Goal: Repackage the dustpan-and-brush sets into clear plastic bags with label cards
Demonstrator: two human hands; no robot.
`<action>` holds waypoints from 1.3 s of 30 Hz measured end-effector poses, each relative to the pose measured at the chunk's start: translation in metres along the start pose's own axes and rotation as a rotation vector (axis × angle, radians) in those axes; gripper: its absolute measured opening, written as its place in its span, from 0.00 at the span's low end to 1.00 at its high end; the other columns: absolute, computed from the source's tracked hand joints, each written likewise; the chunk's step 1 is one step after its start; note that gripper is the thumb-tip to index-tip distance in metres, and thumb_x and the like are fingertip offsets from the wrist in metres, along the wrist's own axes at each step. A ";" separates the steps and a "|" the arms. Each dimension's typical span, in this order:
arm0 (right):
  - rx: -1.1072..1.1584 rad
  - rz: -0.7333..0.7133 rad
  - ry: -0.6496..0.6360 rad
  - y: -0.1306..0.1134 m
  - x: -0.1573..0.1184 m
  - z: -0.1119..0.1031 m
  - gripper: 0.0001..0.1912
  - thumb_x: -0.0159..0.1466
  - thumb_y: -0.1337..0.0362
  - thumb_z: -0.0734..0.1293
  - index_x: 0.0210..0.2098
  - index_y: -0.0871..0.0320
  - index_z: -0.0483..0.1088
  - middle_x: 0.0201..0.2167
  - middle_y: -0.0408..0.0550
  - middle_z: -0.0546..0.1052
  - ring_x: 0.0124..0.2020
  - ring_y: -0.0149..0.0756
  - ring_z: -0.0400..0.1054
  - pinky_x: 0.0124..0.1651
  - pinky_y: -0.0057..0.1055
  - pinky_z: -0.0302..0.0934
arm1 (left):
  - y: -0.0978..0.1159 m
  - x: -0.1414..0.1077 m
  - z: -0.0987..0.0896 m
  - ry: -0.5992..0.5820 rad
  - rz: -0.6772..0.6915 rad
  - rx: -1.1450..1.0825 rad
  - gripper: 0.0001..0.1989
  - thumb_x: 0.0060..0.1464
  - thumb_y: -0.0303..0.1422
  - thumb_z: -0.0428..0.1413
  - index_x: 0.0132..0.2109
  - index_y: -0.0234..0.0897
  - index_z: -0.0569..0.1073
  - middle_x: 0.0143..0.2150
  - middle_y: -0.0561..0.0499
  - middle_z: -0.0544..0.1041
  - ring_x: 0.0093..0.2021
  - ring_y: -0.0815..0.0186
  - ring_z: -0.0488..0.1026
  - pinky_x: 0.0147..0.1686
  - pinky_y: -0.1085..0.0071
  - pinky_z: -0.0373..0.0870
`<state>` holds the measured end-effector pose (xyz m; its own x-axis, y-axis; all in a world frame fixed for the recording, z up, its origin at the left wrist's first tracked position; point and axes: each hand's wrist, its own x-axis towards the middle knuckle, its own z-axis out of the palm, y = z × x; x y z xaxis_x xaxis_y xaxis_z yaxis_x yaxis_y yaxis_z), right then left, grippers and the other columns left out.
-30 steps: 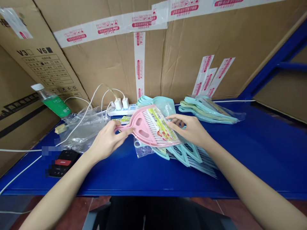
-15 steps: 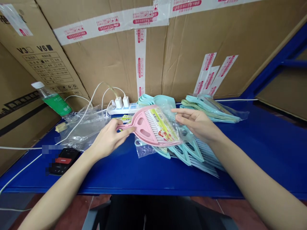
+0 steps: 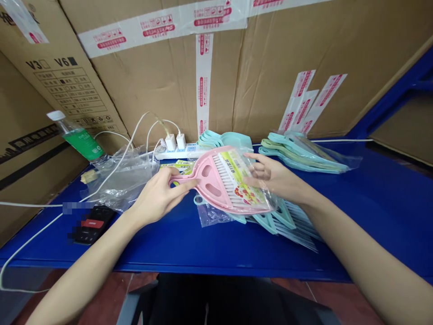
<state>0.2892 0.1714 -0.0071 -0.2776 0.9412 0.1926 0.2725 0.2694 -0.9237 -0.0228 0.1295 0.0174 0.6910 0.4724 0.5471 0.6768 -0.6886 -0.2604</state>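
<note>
A pink dustpan and brush set is held over the table, its white bristles and a yellow-green printed card facing up. My left hand is closed around its handle, thumb on top. Clear plastic bag film covers the wide end of the set. At that end my right hand has its thumb and curled fingers on the film, with the index finger stretched out. Underneath lie several light-blue brushes with pale bristles, partly hidden by the pink set.
Behind are stacked light-blue dustpans and a bagged blue and green pile. A power strip with white chargers, crumpled plastic bags, a green-labelled bottle and a black phone stand or lie on the left. Cardboard boxes wall the back.
The pink set has shifted slightly right and toward me. My right hand's fingers have curled in and closed on the plastic film, while my left hand keeps the handle.
</note>
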 end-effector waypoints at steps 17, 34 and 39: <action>-0.367 -0.118 -0.080 -0.028 0.036 0.001 0.13 0.61 0.58 0.63 0.40 0.57 0.74 0.28 0.45 0.78 0.24 0.35 0.70 0.27 0.32 0.66 | -0.022 -0.022 -0.035 -0.198 -0.032 -0.019 0.22 0.69 0.39 0.39 0.62 0.36 0.67 0.35 0.47 0.74 0.35 0.62 0.72 0.35 0.68 0.71; -0.899 -0.141 -0.337 -0.040 0.138 0.094 0.18 0.68 0.58 0.65 0.54 0.56 0.68 0.54 0.52 0.71 0.48 0.41 0.70 0.48 0.44 0.68 | -0.003 -0.108 -0.073 -0.209 -0.394 -0.153 0.20 0.68 0.39 0.42 0.57 0.40 0.72 0.38 0.47 0.76 0.36 0.64 0.75 0.36 0.73 0.72; -0.870 -0.266 -0.263 -0.059 0.124 0.092 0.11 0.66 0.63 0.66 0.48 0.59 0.72 0.49 0.53 0.75 0.48 0.42 0.70 0.51 0.45 0.65 | -0.005 -0.105 -0.070 -0.163 -0.369 -0.149 0.19 0.68 0.38 0.43 0.58 0.40 0.71 0.37 0.48 0.75 0.34 0.65 0.75 0.35 0.73 0.71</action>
<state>0.1541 0.2533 0.0406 -0.5991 0.7796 0.1828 0.7324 0.6257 -0.2685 -0.1159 0.0446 0.0173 0.4488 0.7744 0.4460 0.8502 -0.5237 0.0538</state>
